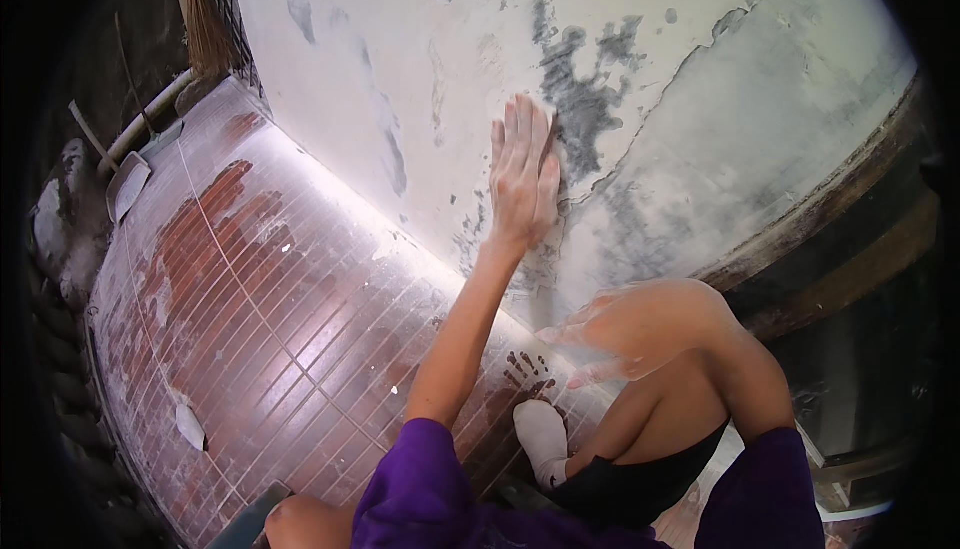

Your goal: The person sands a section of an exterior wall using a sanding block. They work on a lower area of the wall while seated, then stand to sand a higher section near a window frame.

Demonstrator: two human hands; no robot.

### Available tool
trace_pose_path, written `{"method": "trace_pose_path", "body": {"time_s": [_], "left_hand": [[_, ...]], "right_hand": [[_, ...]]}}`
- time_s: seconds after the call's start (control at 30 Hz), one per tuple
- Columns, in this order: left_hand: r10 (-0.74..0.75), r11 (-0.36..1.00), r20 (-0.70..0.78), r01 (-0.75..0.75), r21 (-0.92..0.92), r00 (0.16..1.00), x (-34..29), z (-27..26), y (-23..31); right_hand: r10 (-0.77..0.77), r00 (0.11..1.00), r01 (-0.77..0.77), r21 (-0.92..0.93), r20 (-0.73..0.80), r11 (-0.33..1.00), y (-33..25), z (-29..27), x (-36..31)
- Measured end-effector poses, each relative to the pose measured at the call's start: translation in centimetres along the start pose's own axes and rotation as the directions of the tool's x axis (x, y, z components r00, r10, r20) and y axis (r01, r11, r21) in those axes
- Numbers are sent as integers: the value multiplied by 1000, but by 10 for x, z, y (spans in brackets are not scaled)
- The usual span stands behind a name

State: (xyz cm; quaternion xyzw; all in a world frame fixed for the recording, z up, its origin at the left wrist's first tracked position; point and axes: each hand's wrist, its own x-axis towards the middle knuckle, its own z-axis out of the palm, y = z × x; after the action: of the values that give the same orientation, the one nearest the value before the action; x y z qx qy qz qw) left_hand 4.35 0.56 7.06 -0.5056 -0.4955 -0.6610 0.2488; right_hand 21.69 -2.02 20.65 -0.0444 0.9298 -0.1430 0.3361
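My left hand [524, 174] lies flat on the whitish wall [400, 69], fingers stretched upward, holding nothing. Its fingertips rest beside a dark grey worn patch [585, 99]. Lower and to the right, my right hand [592, 341] is coated in pale dust and blurred by motion. Its fingers and thumb look apart, low by the foot of the wall, and nothing shows in them. A dark handprint [527, 369] marks the dusty floor just left of it. My foot in a white sock [542, 439] rests below that print.
Reddish tiles [290, 319] under white dust cover the floor, with a pale chip [190, 427] on them. A broom [205, 24] and a dustpan [130, 186] are at the far left. A jagged crack [680, 67] crosses the wall. A dark curved edge [800, 219] borders it at right.
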Motion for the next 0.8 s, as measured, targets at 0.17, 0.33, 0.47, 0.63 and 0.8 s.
{"method": "trace_pose_path", "body": {"time_s": [0.17,0.33,0.47,0.63,0.8], "left_hand": [[-12,1000,-29,12,-11,999,18,6,-3],[-43,997,30,41,63,999,-61,12,17],[-36,998,39,33,60,999,-37,9,10],[-7,1000,23,6,9,1000,22,6,-7],[-147,989,-23,148,23,989,-55,11,6]], "right_hand": [[59,998,-59,-10,37,998,-3,-4,5],[34,996,-35,-16,-79,999,2,7,0],[47,998,-49,-57,-39,997,17,13,6],[60,998,-59,-66,24,996,21,7,17],[137,978,-121,-107,157,987,16,6,20]]}}
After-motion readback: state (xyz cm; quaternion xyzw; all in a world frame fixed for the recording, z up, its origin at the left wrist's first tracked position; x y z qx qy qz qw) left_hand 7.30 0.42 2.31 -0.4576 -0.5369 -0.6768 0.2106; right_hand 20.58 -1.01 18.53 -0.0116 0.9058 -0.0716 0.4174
